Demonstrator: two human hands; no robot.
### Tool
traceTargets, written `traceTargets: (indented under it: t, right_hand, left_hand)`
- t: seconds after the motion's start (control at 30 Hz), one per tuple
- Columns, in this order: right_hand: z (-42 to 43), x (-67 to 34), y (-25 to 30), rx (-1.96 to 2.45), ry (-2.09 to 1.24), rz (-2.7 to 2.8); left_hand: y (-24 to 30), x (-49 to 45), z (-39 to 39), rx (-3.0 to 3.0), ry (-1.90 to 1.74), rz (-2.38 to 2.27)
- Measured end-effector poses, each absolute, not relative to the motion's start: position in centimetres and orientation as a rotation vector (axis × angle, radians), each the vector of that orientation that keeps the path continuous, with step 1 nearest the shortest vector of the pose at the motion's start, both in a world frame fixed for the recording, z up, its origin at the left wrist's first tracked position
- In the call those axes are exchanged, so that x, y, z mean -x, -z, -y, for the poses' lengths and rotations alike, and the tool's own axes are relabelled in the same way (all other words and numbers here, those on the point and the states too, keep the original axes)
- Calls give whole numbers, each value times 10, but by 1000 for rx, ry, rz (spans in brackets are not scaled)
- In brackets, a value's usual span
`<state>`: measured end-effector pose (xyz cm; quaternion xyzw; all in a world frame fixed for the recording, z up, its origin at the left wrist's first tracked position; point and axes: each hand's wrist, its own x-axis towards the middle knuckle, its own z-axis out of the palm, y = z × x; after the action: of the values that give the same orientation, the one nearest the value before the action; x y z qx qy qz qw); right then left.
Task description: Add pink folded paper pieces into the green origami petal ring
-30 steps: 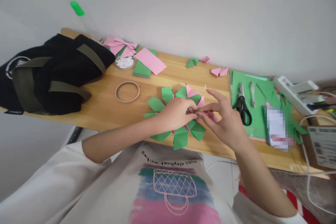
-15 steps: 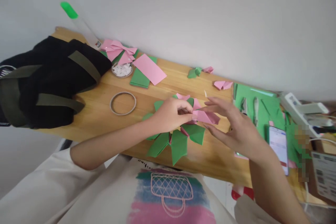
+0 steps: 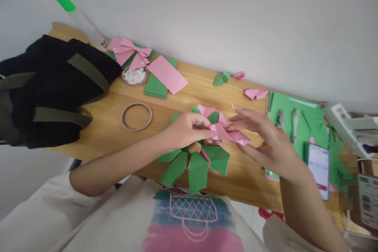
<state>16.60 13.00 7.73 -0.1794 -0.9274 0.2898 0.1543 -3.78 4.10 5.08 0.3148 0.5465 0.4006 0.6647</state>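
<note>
My left hand [image 3: 193,128] is closed in a pinch on a pink folded paper piece [image 3: 220,132], holding it above the table. At the piece's right end, my right hand [image 3: 262,138] has its fingers along the upper edge and its thumb underneath. A tiny white strip [image 3: 232,105] sticks up by a right fingertip. Beneath both hands lies a ring of green and pink folded paper units [image 3: 198,171], its green points fanned toward me. The left hand and forearm hide part of this ring.
A tape roll ring [image 3: 121,117], a dish of white bits [image 3: 134,76] and pink paper [image 3: 167,75] lie left. A black bag [image 3: 59,90] fills the far left. Small folded pieces [image 3: 256,94] sit near the wall. At right are a green mat [image 3: 313,112], phone [image 3: 318,169] and power strip [image 3: 339,118].
The pink piece has turned and come slightly lower, its right end now between my right fingers and thumb. The view has shifted a little, so the table's right side appears farther right.
</note>
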Motion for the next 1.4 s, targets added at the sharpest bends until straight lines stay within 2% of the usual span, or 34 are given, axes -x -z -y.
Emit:
traceTargets:
  t: [0.17,0.4,0.63,0.87,1.17,1.4]
  right_hand:
    - [-130,-171,-76,502,-1004,2652]
    - [-115,-188,-66,543,-1019,2738]
    - [-81,-208,-47,649,-926,2663]
    - [-69,-224,-33,634,-834,2624]
    - [-74,-229,-34,521,-710,2725]
    - [-76,-230,-33,581,-870,2682]
  left_hand:
    - [-56,37,-44,-676,-738,-1198]
    - [-51,27,-46,-821,-500,-1186]
    - [-42,15,-24,-1543,-495,-1298]
    - [-35,3,-10,-1790,-437,-1394]
    - [-40,-3,-8,-1757,-258,-1443]
    - [-45,-2,-12,-1654,-195,-1464]
